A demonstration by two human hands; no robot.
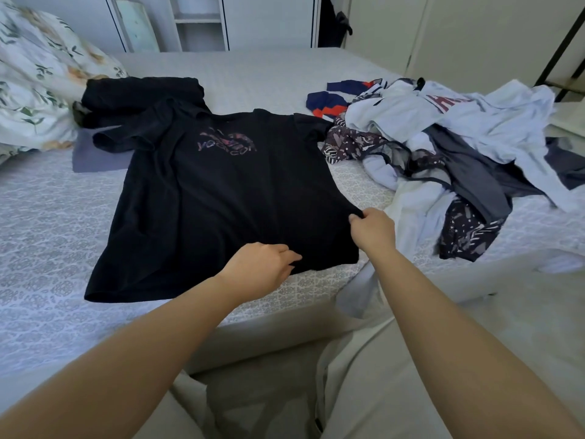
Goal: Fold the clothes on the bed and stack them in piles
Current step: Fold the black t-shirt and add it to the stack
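**Bed with laundry: one T-shirt laid out, both hands at its hem**

Far left: floral duvet (pixel 34 77), bunched against the edge of the bed (pixel 47 217), which carries a pale patterned cover.
Left of centre, far side: folded black garments (pixel 139 93), stacked, with a flat grey-blue piece (pixel 95 156) partly under them.
Centre: black T-shirt (pixel 221 198), spread face up, printed chest motif showing, collar on the far side, hem near the person.
Left hand (pixel 262 267): on the near hem, fingers curled, tips pinching the fabric edge.
Right hand (pixel 373 231): at the near right corner, thumb and fingers closed on a pinch of the side seam.
Right: unfolded heap of clothes (pixel 443 147), pale blue, grey, navy-and-orange and dark patterned pieces tangled together, some trailing over the near bed edge.
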